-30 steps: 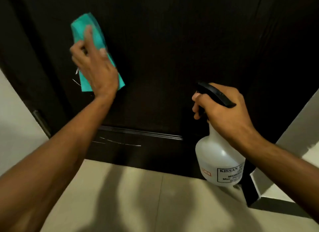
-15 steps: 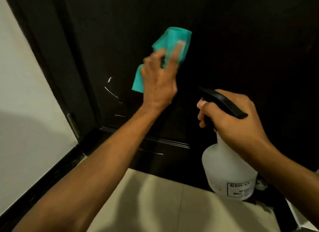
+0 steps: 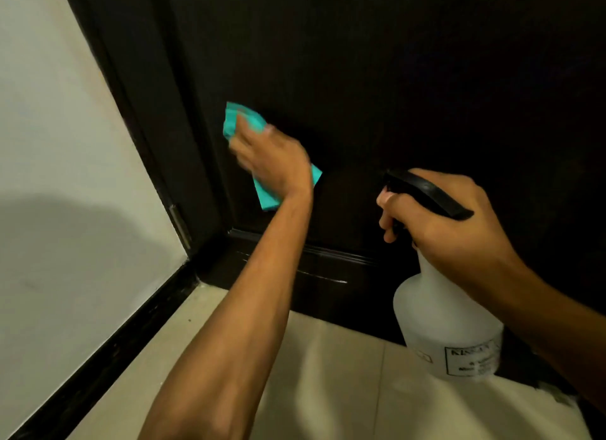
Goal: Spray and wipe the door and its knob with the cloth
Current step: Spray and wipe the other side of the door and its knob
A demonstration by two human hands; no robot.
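Note:
The dark brown door [image 3: 393,79] fills the upper view. My left hand [image 3: 272,161] presses a folded teal cloth [image 3: 236,118] flat against the door's lower left panel, fingers stretched over it and blurred by motion. My right hand [image 3: 439,223] grips the black trigger head of a white translucent spray bottle [image 3: 449,328], held upright in front of the door's lower right. The door knob is out of view.
A white wall [image 3: 65,177] with a black skirting [image 3: 108,351] runs along the left. The dark door frame [image 3: 137,112] carries a metal hinge [image 3: 178,220]. Beige floor tiles [image 3: 328,390] lie below. Pale streaks mark the door's bottom rail [image 3: 324,279].
My left hand has swept the cloth from the middle of the panel down and left toward the frame. The view has shifted left; the spray bottle stays in my right hand.

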